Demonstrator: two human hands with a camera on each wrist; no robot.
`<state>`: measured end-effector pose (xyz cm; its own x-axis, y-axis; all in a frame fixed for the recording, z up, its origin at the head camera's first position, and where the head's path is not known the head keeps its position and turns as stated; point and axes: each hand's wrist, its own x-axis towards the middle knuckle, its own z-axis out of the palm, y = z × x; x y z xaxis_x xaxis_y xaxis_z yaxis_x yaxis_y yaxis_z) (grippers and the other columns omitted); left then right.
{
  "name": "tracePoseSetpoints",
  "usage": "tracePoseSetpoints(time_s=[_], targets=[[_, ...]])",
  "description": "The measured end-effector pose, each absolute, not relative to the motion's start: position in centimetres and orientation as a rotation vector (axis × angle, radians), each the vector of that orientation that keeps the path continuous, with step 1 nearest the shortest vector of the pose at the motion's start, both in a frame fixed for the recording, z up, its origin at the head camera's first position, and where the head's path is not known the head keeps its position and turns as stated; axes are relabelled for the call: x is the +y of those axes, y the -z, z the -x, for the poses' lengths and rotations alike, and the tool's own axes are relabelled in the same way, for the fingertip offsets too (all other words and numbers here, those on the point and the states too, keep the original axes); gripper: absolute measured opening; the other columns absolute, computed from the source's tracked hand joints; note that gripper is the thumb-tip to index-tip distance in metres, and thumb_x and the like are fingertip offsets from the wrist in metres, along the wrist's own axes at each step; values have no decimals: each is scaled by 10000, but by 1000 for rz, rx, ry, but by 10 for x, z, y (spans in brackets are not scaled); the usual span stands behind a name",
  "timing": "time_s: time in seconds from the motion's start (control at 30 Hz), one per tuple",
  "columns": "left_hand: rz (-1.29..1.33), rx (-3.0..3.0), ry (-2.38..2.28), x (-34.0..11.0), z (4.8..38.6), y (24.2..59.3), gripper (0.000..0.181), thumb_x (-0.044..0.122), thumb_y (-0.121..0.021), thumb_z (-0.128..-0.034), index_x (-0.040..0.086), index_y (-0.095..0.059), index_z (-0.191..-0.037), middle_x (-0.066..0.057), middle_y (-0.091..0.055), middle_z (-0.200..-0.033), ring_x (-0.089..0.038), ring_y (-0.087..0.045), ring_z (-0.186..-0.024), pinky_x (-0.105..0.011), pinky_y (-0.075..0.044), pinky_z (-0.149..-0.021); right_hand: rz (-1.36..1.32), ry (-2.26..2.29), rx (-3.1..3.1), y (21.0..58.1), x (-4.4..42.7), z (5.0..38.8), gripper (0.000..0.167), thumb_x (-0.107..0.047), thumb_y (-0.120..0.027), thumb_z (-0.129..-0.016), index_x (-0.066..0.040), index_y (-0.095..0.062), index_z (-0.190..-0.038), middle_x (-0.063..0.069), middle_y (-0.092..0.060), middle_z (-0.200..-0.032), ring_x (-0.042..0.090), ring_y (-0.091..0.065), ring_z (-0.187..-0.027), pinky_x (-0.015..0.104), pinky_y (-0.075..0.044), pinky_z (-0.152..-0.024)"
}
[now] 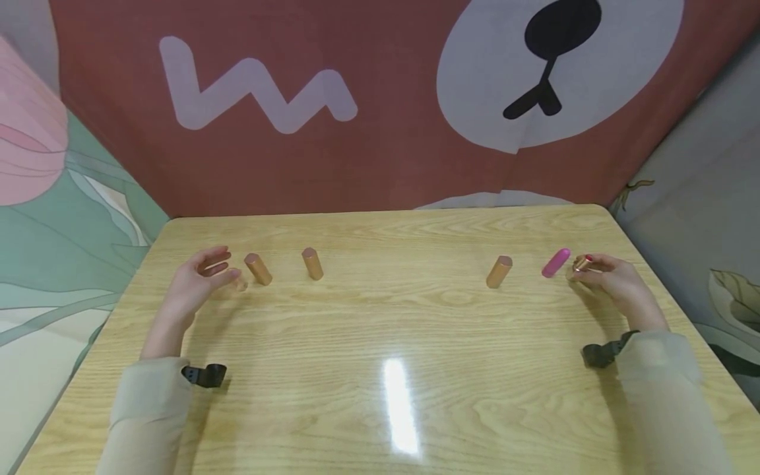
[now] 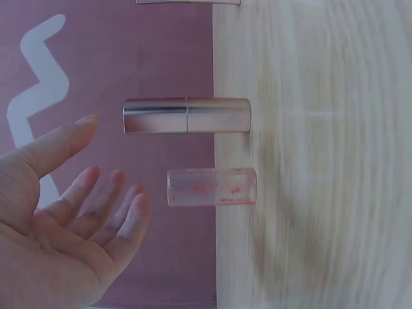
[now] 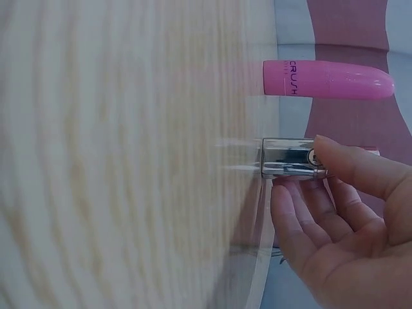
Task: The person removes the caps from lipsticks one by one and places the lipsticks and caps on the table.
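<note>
The left hand (image 1: 198,277) is held with its palm free and its fingers loosely bent, near the far left corner of the counter (image 1: 285,369). Just beside it, and apart in the left wrist view, a clear cap (image 2: 212,187) smeared with red is stood upright. Farther in from the left edge, a first copper tube (image 1: 258,270) and a second copper tube (image 1: 313,264) are placed. Near the far right corner, a metallic lipstick tube (image 3: 288,158) with a red end is pinched upright between the thumb and fingers of the right hand (image 1: 617,287). Beside it a pink tube (image 3: 328,79), marked CRUSH, is stood; a third copper tube (image 1: 499,272) is set farther from the right edge.
</note>
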<state>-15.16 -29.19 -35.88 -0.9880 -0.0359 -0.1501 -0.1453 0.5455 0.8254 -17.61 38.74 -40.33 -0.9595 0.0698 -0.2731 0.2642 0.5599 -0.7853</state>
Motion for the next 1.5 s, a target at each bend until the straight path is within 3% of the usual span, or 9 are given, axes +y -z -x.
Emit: tracePoseSetpoints(time_s=[0.3,0.6,0.73,0.83,0.93,1.0,1.17,1.3,1.5], targets=[[133,2705,-1488,-279,159,360,642,272,-606,-942,11,-331,-1460,-245,-388,-1464,-385,-417,-1332,-15,-418,-792,-295,1320,2543,402,391,176,782,-293,-574,-953,130,-157,-1462,-398,-401,-829,-230,-393,-772,35,-378,-676],[123,2687,-1476,-271,165,363,614,266,-609,-940,28,-362,-1450,-216,-396,-1472,-380,-412,-1338,-16,-408,-760,-223,1406,2576,399,390,170,659,-215,-598,-944,127,-276,-1406,-387,-469,-856,-195,-470,-786,48,-439,-692],[111,2676,-1471,-269,168,364,586,237,-589,-952,13,-365,-1445,-224,-391,-1472,-392,-405,-1341,-21,-424,-742,-222,1441,2597,389,390,164,436,-236,-598,-946,-169,-428,-1342,-358,-480,-966,-205,-462,-874,71,-419,-766],[100,2670,-1472,-268,169,366,558,223,-579,-958,-5,-385,-1428,-230,-426,-1443,-378,-435,-1321,-56,-468,-752,-291,1400,2637,379,387,161,408,-316,-573,-955,-364,-381,-1311,-98,-523,-1253,-52,-487,-1139,194,-401,-985],[96,2676,-1452,-268,169,368,528,228,-571,-963,-10,-413,-1407,-224,-476,-1398,-256,-539,-1219,-108,-507,-775,-363,1381,2681,369,379,160,505,-367,-558,-954,-370,-317,-1398,106,-301,-1524,203,-315,-1408,416,-283,-1159],[96,2690,-1432,-268,169,369,515,234,-570,-963,-12,-430,-1394,-220,-502,-1368,-90,-577,-1098,-124,-515,-782,-372,1404,2705,363,373,161,578,-348,-556,-956,-318,-283,-1464,128,-212,-1584,296,-198,-1465,462,-228,-1192],[98,2735,-1407,-269,169,372,484,232,-580,-958,-22,-467,-1355,-175,-551,-1283,174,-482,-876,-124,-515,-770,-373,1457,2751,346,356,160,668,-335,-561,-955,-243,-222,-1524,95,-165,-1606,278,-157,-1485,549,-202,-1177],[100,2774,-1404,-267,170,373,458,213,-592,-951,-37,-487,-1320,-166,-568,-1242,189,-482,-838,-108,-505,-744,-374,1466,2805,334,341,159,646,-325,-558,-956,-274,-238,-1516,12,-201,-1600,230,-175,-1487,443,-279,-1179],[133,2798,-1395,-262,171,374,446,212,-597,-948,-43,-486,-1296,-209,-552,-1258,158,-471,-826,-98,-479,-710,-277,1458,2909,320,318,154,622,-266,-593,-944,-228,-306,-1494,-45,-314,-1543,166,-281,-1446,143,-379,-1074]])
